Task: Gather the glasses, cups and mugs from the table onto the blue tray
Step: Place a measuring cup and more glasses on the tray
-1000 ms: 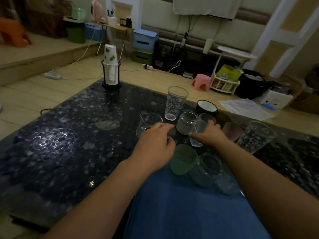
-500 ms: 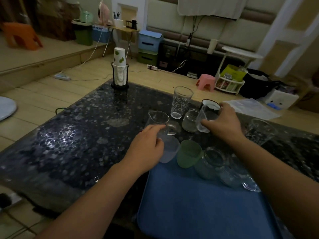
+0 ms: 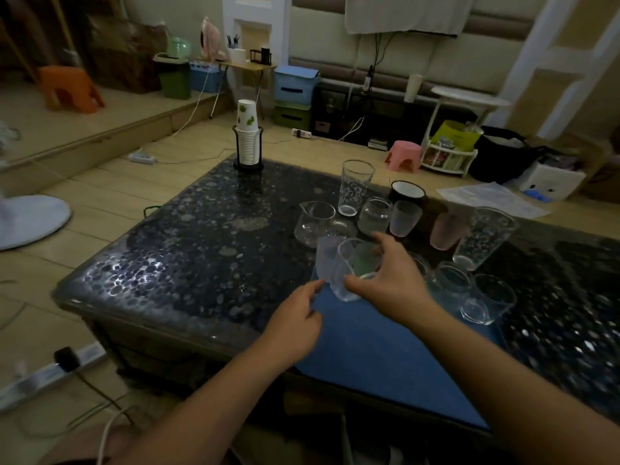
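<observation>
The blue tray (image 3: pixel 385 347) lies at the near edge of the dark speckled table (image 3: pixel 201 256). My right hand (image 3: pixel 396 280) grips a clear cup (image 3: pixel 342 273) over the tray's far left corner, in front of a green cup (image 3: pixel 364 261). My left hand (image 3: pixel 298 317) hovers relaxed just below a frosted cup (image 3: pixel 322 260) and holds nothing. Several clear glasses (image 3: pixel 483 300) stand on the tray's far right. On the table beyond it are a glass pitcher (image 3: pixel 315 223), a tall dotted glass (image 3: pixel 354 186), a jar (image 3: pixel 374 216), a second frosted cup (image 3: pixel 404 218), a black mug (image 3: pixel 407 193), a pink cup (image 3: pixel 446 231) and another dotted glass (image 3: pixel 483 236).
A stack of paper cups in a black holder (image 3: pixel 248 139) stands at the table's far left corner. The table's left edge drops to a wooden floor with a power strip (image 3: pixel 67 360) and cables. A pink stool (image 3: pixel 404 156) sits beyond the table.
My right hand has carried the clear cup from the far group back to the tray's left corner. My left hand has let go of the frosted cup and drawn back.
</observation>
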